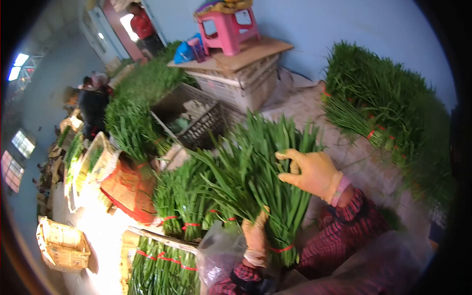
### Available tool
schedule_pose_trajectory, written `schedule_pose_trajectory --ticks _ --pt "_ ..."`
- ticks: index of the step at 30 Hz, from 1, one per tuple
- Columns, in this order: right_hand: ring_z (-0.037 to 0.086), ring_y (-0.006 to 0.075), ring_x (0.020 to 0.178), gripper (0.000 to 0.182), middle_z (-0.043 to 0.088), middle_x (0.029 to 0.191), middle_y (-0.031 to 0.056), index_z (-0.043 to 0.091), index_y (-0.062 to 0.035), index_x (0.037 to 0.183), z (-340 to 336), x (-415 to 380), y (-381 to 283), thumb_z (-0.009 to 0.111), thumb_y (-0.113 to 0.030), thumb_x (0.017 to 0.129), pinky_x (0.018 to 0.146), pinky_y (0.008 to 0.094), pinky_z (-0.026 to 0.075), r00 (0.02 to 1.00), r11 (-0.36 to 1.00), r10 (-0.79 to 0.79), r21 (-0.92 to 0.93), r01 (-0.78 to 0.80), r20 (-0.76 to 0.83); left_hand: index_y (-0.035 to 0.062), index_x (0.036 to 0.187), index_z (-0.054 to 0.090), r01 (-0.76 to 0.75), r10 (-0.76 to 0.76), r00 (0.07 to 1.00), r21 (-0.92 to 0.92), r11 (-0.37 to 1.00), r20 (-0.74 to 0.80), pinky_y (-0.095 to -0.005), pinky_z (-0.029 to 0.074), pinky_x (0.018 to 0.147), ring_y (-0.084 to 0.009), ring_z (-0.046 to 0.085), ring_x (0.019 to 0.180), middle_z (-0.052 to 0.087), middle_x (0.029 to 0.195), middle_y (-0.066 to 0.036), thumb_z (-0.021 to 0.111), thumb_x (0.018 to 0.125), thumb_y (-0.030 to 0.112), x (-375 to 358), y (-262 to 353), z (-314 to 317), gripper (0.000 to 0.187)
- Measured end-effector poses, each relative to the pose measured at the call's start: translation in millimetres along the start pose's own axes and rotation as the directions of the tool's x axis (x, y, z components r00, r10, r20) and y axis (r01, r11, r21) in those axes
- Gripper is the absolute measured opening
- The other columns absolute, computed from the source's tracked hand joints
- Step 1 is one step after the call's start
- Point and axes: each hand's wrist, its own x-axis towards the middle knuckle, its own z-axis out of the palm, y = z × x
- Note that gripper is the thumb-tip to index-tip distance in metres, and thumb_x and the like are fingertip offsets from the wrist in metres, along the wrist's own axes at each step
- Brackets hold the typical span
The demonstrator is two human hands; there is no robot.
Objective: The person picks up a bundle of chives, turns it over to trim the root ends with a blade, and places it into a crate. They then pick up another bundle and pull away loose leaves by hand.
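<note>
My left hand (255,236), in a pale glove, is wrapped round the lower stems of some long green leaves in front of me. Beside it stands a bundle of greens (285,211) with a red band near its base. My right hand (312,174), in a yellowish glove, is at the right side of the upper leaves, its thumb and fingers apart and curved. Nothing shows between those fingers. Banded bundles (184,201) stand to the left, and more banded stems (162,268) lie in a box at the lower left.
A dark crate (196,128) is beyond the leaves, near a pink stool (230,34) on stacked crates (246,86). Piled greens (378,98) lie at right. A person in red (142,27) stands far back. An orange sack (129,189) and wicker basket (63,243) are at left.
</note>
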Motion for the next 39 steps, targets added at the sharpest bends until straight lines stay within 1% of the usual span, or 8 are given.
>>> schedule_pose_trajectory --ticks 9,15,19,20,22,29,33,39 --pt "0.069 0.0261 0.066 0.019 0.070 0.071 0.0064 0.068 -0.0103 0.091 20 3 20 0.070 -0.028 0.084 0.061 0.0377 0.052 0.999 0.998 -0.042 -0.049 0.041 -0.031 0.0009 0.113 0.068 0.026 -0.026 1.000 -0.003 1.000 0.004 -0.0271 0.049 0.085 -0.0121 0.063 0.091 0.070 0.107 -0.002 0.073 0.089 0.010 3 -8 -11 0.026" --pt "0.066 0.0224 0.058 0.018 0.066 0.064 0.0062 0.068 -0.0091 0.092 4 12 38 0.071 -0.026 0.087 0.058 0.0368 0.051 0.900 0.926 0.301 0.323 -0.196 -0.316 0.0016 0.112 0.067 0.003 -0.004 1.000 -0.021 1.000 -0.014 -0.0274 0.049 0.084 -0.0129 0.063 0.091 0.069 0.106 -0.002 0.073 0.089 0.010 6 -5 -16 0.025" --pt "0.069 0.0215 0.088 0.042 0.072 0.094 0.0123 0.062 -0.0042 0.122 29 16 75 0.072 -0.028 0.089 0.078 0.0329 0.053 0.911 0.820 0.344 0.545 -0.173 -0.229 0.0018 0.113 0.066 -0.046 0.038 0.996 -0.097 0.994 -0.081 -0.0285 0.050 0.082 -0.0134 0.063 0.091 0.069 0.105 -0.002 0.072 0.089 0.009 5 9 -9 0.026" --pt "0.062 0.0254 0.113 0.064 0.065 0.121 0.0186 0.048 0.0015 0.139 18 10 57 0.071 -0.033 0.091 0.096 0.0345 0.048 0.929 0.726 0.364 0.605 -0.329 0.069 0.0009 0.115 0.064 -0.069 0.061 0.994 -0.099 0.993 -0.088 -0.0293 0.051 0.083 -0.0141 0.064 0.092 0.069 0.107 -0.003 0.072 0.089 0.009 6 12 -7 0.028" --pt "0.041 0.0264 0.136 0.087 0.045 0.146 0.0206 0.030 0.0027 0.150 43 11 43 0.074 -0.040 0.088 0.114 0.0375 0.031 0.995 0.641 -0.026 0.765 -0.058 0.097 0.0004 0.116 0.063 -0.099 0.093 0.993 -0.082 0.992 -0.071 -0.0297 0.051 0.084 -0.0145 0.064 0.092 0.068 0.108 -0.003 0.072 0.089 0.009 9 14 -5 0.029" --pt "0.065 0.0262 0.104 0.052 0.069 0.114 0.0124 0.056 -0.0056 0.128 90 1 5 0.076 -0.027 0.085 0.093 0.0364 0.050 0.975 0.704 0.219 0.698 -0.131 -0.037 -0.0008 0.123 0.059 -0.127 0.128 0.991 0.023 0.992 -0.031 -0.0301 0.051 0.082 -0.0151 0.063 0.093 0.066 0.110 -0.004 0.072 0.088 0.012 3 18 -2 0.039" --pt "0.061 0.0135 0.098 0.039 0.068 0.113 0.0041 0.061 -0.0007 0.123 91 13 22 0.071 -0.014 0.088 0.089 0.0304 0.050 0.958 0.430 0.285 0.899 -0.089 -0.042 0.0015 0.124 0.059 -0.148 0.145 0.988 -0.068 0.987 -0.055 -0.0323 0.052 0.082 -0.0174 0.063 0.093 0.065 0.111 -0.004 0.070 0.091 0.017 11 29 -6 0.038" --pt "0.060 0.0128 0.099 0.038 0.067 0.114 0.0025 0.061 -0.0016 0.125 88 13 21 0.070 -0.012 0.090 0.090 0.0291 0.049 0.957 0.344 0.289 0.933 -0.103 -0.001 0.0014 0.123 0.060 -0.052 0.044 0.996 -0.118 0.992 -0.077 -0.0328 0.053 0.082 -0.0181 0.064 0.093 0.066 0.111 -0.006 0.070 0.092 0.018 6 34 -1 0.037"
